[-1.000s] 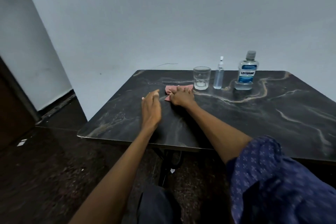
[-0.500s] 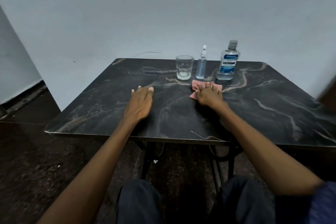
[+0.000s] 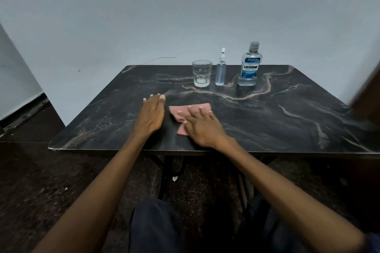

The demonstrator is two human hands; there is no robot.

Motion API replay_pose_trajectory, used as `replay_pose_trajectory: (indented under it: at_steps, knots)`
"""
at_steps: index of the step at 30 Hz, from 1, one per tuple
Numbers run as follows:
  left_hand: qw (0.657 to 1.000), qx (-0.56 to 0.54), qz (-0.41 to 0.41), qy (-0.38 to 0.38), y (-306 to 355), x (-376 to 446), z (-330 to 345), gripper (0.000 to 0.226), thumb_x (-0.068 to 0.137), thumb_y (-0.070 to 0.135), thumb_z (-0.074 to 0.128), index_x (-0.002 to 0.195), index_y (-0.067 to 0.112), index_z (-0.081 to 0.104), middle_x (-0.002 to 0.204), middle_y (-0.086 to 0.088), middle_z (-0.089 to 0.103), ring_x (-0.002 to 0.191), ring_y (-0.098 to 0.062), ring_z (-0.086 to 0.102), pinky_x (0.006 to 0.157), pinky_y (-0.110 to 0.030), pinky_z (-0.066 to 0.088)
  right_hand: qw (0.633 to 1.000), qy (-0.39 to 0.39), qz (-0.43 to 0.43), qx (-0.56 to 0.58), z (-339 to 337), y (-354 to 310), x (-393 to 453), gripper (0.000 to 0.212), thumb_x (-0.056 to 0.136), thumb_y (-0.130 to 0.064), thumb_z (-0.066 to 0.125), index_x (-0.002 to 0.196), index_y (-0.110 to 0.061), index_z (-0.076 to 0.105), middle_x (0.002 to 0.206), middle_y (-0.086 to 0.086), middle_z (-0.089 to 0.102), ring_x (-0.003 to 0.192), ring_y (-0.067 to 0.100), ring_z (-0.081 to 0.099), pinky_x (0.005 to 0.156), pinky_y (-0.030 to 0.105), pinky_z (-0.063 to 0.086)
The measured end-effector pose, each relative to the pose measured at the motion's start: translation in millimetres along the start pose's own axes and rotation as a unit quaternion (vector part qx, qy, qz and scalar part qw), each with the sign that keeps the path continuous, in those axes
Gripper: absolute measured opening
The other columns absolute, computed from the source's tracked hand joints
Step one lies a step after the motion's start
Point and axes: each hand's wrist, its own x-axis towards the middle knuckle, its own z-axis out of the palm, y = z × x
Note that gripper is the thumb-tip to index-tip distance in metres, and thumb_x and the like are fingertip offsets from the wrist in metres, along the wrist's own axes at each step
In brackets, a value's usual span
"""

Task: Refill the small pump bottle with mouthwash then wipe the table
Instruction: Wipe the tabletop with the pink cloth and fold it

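Observation:
A pink cloth (image 3: 178,112) lies flat on the dark marble table (image 3: 277,121) near its front middle. My right hand (image 3: 202,127) presses flat on the cloth with fingers spread, covering its right part. Just left of the cloth, my left hand (image 3: 151,116) rests palm down on the bare tabletop, fingers together and holding nothing. At the table's far edge stand a small pump bottle (image 3: 221,69) with pale blue liquid and, to its right, a capped mouthwash bottle (image 3: 249,66) with a blue label.
An empty drinking glass (image 3: 202,73) stands left of the pump bottle. The table backs onto a pale wall. A dark brown edge (image 3: 368,92) juts in at the right. My knees sit under the table's front edge above a dark speckled floor.
My right hand has slid the pink cloth from the far middle toward the front of the table and leftward. My left hand stays flat on the table. The camera view has shifted.

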Motion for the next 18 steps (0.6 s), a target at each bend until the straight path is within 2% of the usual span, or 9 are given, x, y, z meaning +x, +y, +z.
replay_pose_trajectory:
  at_steps: [3,5,7,9,10,12,15,18]
  knots:
    - [0.998,0.042,0.025,-0.027,3,-3,0,0.054,0.116,0.035,0.022,0.152,0.006,0.050,0.163,-0.017,0.044,0.160,-0.030,0.024,0.133,-0.044,0.005,0.992,0.026,0.120,-0.023,-21,84,-24,0.056,0.115,-0.042,0.022,0.170,-0.035,0.019,0.179,0.008,0.009,0.164,0.041,0.012,0.132,0.055,0.009]
    - [0.996,0.067,0.041,-0.034,6,-3,1,0.054,0.115,0.035,0.023,0.150,0.006,0.052,0.161,-0.018,0.047,0.160,-0.032,0.024,0.133,-0.046,0.005,0.973,0.056,0.222,-0.025,-35,136,-46,0.057,0.114,-0.043,0.020,0.170,-0.031,0.019,0.179,0.012,0.009,0.163,0.043,0.012,0.132,0.057,0.009]
    - [0.994,0.084,0.051,-0.036,6,-4,3,0.054,0.115,0.036,0.024,0.149,0.005,0.052,0.161,-0.018,0.047,0.161,-0.031,0.024,0.133,-0.046,0.006,0.948,0.074,0.309,-0.014,-44,160,-62,0.059,0.114,-0.043,0.021,0.170,-0.027,0.020,0.178,0.017,0.010,0.162,0.047,0.012,0.132,0.058,0.009]
    - [0.994,0.086,0.055,-0.036,7,-4,5,0.055,0.115,0.037,0.023,0.150,0.005,0.051,0.162,-0.018,0.046,0.161,-0.030,0.023,0.134,-0.045,0.005,0.934,0.073,0.350,-0.016,-46,153,-63,0.060,0.113,-0.042,0.024,0.170,-0.024,0.021,0.177,0.021,0.010,0.161,0.050,0.011,0.132,0.058,0.007]
    - [0.994,0.082,0.053,-0.038,7,-4,5,0.055,0.115,0.038,0.022,0.150,0.006,0.050,0.162,-0.018,0.045,0.161,-0.029,0.022,0.134,-0.045,0.005,0.935,0.063,0.350,-0.018,-46,139,-58,0.061,0.113,-0.043,0.025,0.170,-0.023,0.021,0.176,0.023,0.009,0.161,0.050,0.011,0.132,0.059,0.007]
    - [0.996,0.069,0.044,-0.038,7,-4,6,0.057,0.115,0.040,0.020,0.152,0.007,0.049,0.164,-0.016,0.043,0.162,-0.028,0.020,0.134,-0.044,0.005,0.954,0.036,0.295,-0.025,-39,95,-38,0.063,0.113,-0.046,0.028,0.170,-0.024,0.019,0.176,0.024,0.008,0.161,0.048,0.011,0.132,0.060,0.005]
    - [0.999,0.031,0.030,-0.022,5,-3,4,0.060,0.115,0.042,0.019,0.158,0.008,0.043,0.168,-0.013,0.037,0.162,-0.025,0.019,0.134,-0.040,0.003,0.990,-0.001,0.138,-0.032,-13,6,10,0.062,0.113,-0.044,0.028,0.171,-0.025,0.015,0.177,0.020,0.006,0.162,0.047,0.010,0.132,0.058,0.005]
    - [1.000,-0.001,0.021,0.000,5,-3,4,0.058,0.116,0.039,0.019,0.160,0.009,0.041,0.169,-0.012,0.035,0.163,-0.021,0.017,0.133,-0.035,0.001,1.000,-0.022,-0.002,-0.018,-4,-56,55,0.063,0.112,-0.036,0.033,0.171,-0.022,0.015,0.178,0.015,0.011,0.164,0.041,0.010,0.134,0.052,0.008]
